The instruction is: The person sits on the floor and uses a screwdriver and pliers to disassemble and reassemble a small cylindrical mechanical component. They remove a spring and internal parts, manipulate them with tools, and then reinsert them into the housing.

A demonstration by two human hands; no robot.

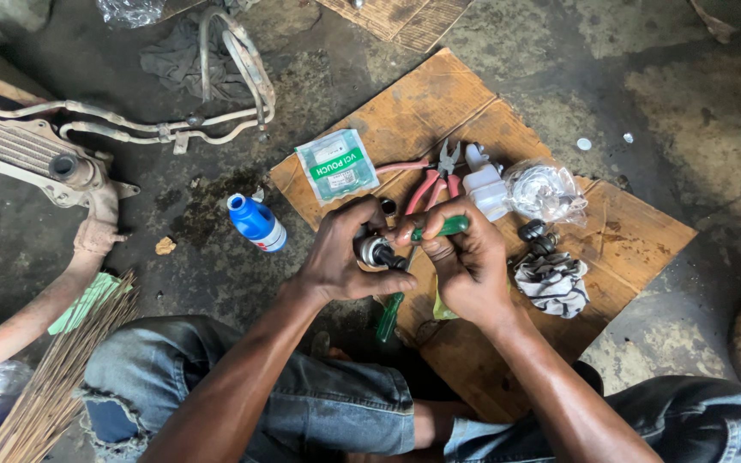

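The left hand (336,257) grips a small round metal part (374,250); the right hand (465,261) clenches a green-handled screwdriver (443,228) against it. Both sit over the brown cardboard sheet's (636,240) near-left edge, red-handled pliers (435,182) just beyond, bare floor leftward.

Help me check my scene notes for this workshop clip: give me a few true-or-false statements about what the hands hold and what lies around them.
1. The left hand grips a small metal part. True.
2. The right hand holds a green-handled tool. True.
3. The red-handled pliers are in the left hand. False: they lie on the cardboard sheet.
4. The blue bottle stands upright on the cardboard. False: it lies on the floor, left of the cardboard.
5. A striped rag lies right of the hands. True.
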